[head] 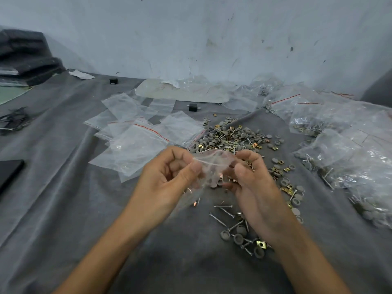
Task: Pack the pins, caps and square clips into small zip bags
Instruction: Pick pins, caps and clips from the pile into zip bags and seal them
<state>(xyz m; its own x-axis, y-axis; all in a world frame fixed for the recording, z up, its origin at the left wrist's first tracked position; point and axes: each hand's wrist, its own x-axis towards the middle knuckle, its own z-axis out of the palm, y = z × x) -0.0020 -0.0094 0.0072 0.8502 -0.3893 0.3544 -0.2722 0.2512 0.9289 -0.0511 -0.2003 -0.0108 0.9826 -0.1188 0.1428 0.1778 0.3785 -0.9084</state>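
A small clear zip bag (209,168) hangs between my hands above the grey cloth, with a few caps and clips showing through it. My left hand (169,175) pinches its top edge between thumb and forefinger. My right hand (248,175) grips the bag's right side with curled fingers. Just beyond the hands lies a heap of grey caps, brass square clips and pins (233,136). Loose pins (222,213) and caps (238,238) lie below my right wrist. One brass clip (261,244) sits among them.
Several empty zip bags (135,132) with red strips lie spread at the left. Filled bags (343,149) are piled at the right. A small black block (192,107) stands behind the heap. Dark folded cloth (25,58) is stacked far left. A grey cloth (63,187) covers the table.
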